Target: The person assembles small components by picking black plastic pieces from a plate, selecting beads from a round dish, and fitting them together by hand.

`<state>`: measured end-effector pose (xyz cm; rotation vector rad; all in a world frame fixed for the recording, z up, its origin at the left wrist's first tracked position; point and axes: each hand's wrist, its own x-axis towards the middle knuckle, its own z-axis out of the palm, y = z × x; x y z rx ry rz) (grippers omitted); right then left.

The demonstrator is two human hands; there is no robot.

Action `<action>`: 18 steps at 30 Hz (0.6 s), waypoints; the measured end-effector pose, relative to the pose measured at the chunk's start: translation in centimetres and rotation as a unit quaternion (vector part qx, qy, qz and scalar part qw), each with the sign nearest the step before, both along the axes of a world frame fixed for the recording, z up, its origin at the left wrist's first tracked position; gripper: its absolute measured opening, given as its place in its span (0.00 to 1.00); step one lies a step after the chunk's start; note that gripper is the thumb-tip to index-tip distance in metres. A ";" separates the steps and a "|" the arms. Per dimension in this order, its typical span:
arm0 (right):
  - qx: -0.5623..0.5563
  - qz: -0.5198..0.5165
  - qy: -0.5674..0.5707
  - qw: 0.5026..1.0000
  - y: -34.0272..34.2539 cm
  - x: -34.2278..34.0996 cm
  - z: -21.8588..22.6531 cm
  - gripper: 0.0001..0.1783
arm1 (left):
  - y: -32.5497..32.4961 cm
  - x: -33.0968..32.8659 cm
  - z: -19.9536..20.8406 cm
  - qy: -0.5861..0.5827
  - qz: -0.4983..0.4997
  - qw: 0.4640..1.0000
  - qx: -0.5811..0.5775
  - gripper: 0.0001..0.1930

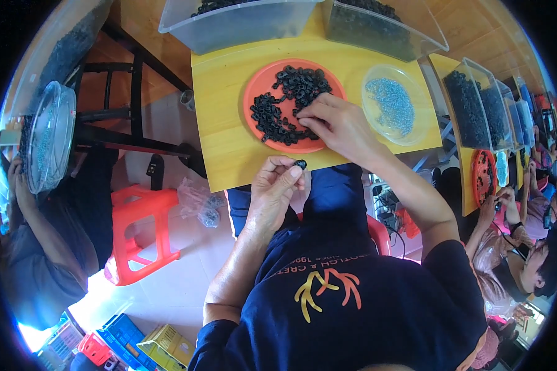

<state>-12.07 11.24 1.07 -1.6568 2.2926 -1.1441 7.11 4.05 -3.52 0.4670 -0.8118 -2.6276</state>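
My left hand (277, 185) is closed in a pinch near the front edge of the yellow table. Between its thumb and forefinger sits a small, shiny, rounded black part (301, 164). Over the right side of an orange-red round plate (249, 93), my right hand (337, 123) reaches in with thumb and fingers drawn together at the pile. Whatever its fingertips hold is too small to make out. Heaps of small black ring-like parts (300, 83) lie on the plate. Right of it stands a clear round dish (393, 69) of tiny bluish, shiny pieces (391, 106).
Two clear plastic bins (241, 28) (377, 34) with black parts stand at the table's (220, 123) far edge. An orange-red stool (145, 232) is on the floor to the left. People work on both sides; a person at left is by a round clear container (52, 136).
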 end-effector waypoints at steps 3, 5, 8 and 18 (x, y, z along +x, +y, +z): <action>0.068 0.034 0.113 0.991 -1.9 -0.4 -0.6 0.07 | -0.5 0.3 -0.4 -0.005 0.009 1.000 -0.028 0.07; 0.149 0.046 0.183 0.971 -2.6 -0.4 -1.2 0.09 | -0.8 0.4 -0.5 -0.007 0.014 0.999 -0.040 0.07; 0.218 0.052 0.186 0.957 -3.4 -0.2 -0.9 0.09 | -1.3 0.6 -0.4 -0.024 0.027 0.998 -0.055 0.08; 0.225 0.059 0.160 0.959 -3.9 -1.7 -0.7 0.09 | -2.2 0.6 -0.3 -0.010 0.037 0.997 -0.062 0.10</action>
